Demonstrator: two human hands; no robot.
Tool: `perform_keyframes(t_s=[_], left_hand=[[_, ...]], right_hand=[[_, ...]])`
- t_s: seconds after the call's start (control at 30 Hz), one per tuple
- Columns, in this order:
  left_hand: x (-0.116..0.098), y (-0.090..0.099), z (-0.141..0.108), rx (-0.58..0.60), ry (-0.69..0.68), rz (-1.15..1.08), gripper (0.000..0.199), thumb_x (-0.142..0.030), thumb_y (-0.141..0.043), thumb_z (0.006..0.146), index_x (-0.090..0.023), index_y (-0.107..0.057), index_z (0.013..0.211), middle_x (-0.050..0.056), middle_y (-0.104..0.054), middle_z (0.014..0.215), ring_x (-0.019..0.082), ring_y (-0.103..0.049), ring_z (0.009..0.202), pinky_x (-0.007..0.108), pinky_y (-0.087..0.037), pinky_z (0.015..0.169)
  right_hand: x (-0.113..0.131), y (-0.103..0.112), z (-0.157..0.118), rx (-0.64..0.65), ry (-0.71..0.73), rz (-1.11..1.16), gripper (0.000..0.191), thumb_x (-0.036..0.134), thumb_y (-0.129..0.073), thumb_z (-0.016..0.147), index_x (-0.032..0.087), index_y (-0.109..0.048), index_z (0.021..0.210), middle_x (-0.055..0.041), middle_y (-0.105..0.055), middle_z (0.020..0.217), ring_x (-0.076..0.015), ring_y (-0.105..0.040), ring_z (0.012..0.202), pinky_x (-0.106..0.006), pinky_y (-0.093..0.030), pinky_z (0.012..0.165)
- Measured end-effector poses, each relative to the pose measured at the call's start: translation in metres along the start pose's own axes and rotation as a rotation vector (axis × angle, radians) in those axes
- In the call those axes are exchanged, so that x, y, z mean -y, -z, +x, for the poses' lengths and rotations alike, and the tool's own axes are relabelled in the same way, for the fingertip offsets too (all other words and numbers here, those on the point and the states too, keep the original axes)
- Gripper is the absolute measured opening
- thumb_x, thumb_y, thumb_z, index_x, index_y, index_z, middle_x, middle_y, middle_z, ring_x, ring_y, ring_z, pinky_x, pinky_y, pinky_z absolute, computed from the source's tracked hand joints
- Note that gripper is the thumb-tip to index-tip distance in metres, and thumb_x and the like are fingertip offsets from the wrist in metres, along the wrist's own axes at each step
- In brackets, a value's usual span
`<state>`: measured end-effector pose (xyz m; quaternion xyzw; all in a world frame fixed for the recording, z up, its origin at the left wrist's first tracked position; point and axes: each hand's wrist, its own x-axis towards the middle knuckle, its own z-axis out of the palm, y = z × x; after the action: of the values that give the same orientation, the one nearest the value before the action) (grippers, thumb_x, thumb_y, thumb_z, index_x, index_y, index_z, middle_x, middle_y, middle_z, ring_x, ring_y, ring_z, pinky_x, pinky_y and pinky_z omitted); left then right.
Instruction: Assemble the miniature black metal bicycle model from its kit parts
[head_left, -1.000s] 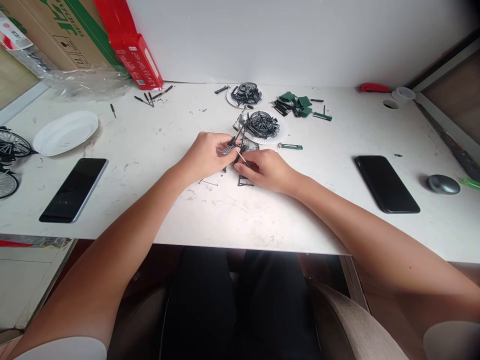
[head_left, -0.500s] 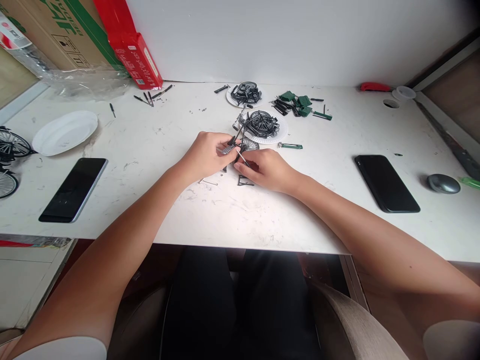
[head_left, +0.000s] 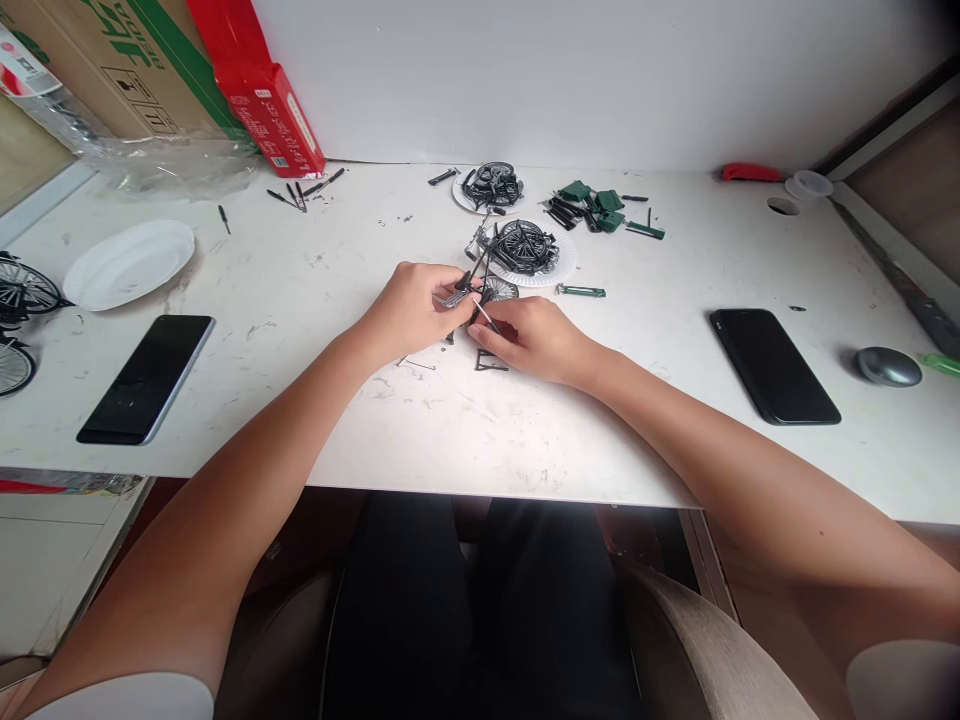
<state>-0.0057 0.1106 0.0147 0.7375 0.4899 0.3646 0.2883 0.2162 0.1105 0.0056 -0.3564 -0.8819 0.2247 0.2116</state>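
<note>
A small model bicycle (head_left: 501, 290) with a spoked wheel and dark frame is held over the middle of the white table. My left hand (head_left: 421, 308) is closed around its frame, thumb and fingers pinching it. My right hand (head_left: 529, 338) pinches a thin screwdriver-like tool (head_left: 485, 316) with a light metal shaft, whose tip points into the bicycle between the hands. The exact contact spot is too small to make out. Just below the hands lie a small black frame-shaped part (head_left: 491, 361) and a thin wire-like piece (head_left: 417, 363).
Behind the hands, paper plates (head_left: 568, 262) hold black wheels and bicycle parts. Green and black pieces (head_left: 600, 205) lie to their right. Phones (head_left: 146, 380) flank both arms. An oval white plate (head_left: 129, 265) and finished-looking model bicycles (head_left: 22, 310) are at left; a grey mouse (head_left: 888, 367) at right.
</note>
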Motion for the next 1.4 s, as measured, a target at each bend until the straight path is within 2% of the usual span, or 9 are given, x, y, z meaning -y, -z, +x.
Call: perform_keyframes(t_s=[0.77, 1.4], left_hand=[[0.0023, -0.0004, 0.0003, -0.002, -0.010, -0.021, 0.031, -0.045, -0.079, 0.089, -0.015, -0.083, 0.096, 0.009, -0.084, 0.116, 0.029, -0.080, 0.103, 0.036, -0.066, 0.093], [-0.0012, 0.0009, -0.0006, 0.019, -0.001, -0.028, 0.029, -0.044, -0.078, 0.090, -0.015, -0.080, 0.089, 0.010, -0.084, 0.116, 0.028, -0.080, 0.100, 0.035, -0.065, 0.091]], right_hand=[[0.0014, 0.0005, 0.0004, 0.007, -0.010, -0.002, 0.031, 0.037, -0.056, 0.108, 0.021, -0.054, 0.082, 0.0011, -0.055, 0.067, -0.0136, -0.041, 0.061, -0.032, -0.027, 0.064], [0.0021, 0.0008, 0.0006, 0.005, -0.007, -0.002, 0.032, 0.037, -0.056, 0.107, 0.022, -0.050, 0.080, 0.0018, -0.053, 0.066, -0.0131, -0.039, 0.060, -0.032, -0.026, 0.063]])
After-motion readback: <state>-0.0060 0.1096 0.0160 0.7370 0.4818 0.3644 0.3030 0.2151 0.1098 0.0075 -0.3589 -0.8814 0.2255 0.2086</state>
